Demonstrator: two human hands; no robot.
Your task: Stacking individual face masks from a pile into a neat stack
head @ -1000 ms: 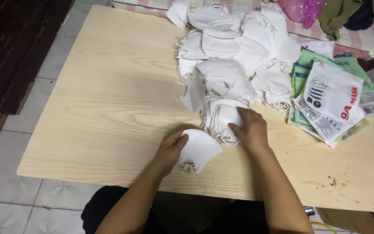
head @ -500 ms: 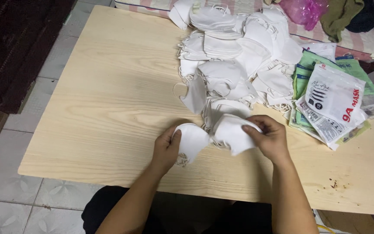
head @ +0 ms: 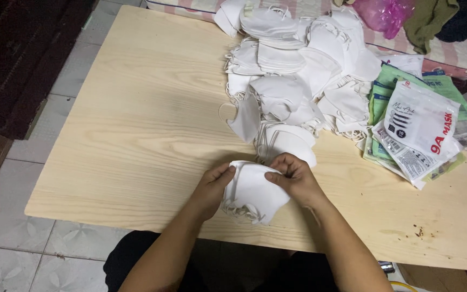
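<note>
A small stack of white face masks [head: 252,192] rests on the light wooden table [head: 136,135] near its front edge. My left hand [head: 212,189] grips the stack's left side. My right hand [head: 294,178] pinches its top right edge, thumb on the masks. Ear loops hang out below the stack. Just behind my hands lies a large loose pile of white masks [head: 293,81], spreading toward the table's far edge.
Flat printed mask packets [head: 420,130], white and green, lie stacked at the right of the pile. A pink plastic bag [head: 382,13] and dark cloth [head: 433,19] sit on a striped surface behind the table. Tiled floor lies at the left.
My right hand took a mask from the pile and brought it onto the one in my left hand. Both hands now hold the masks together as one stack.
</note>
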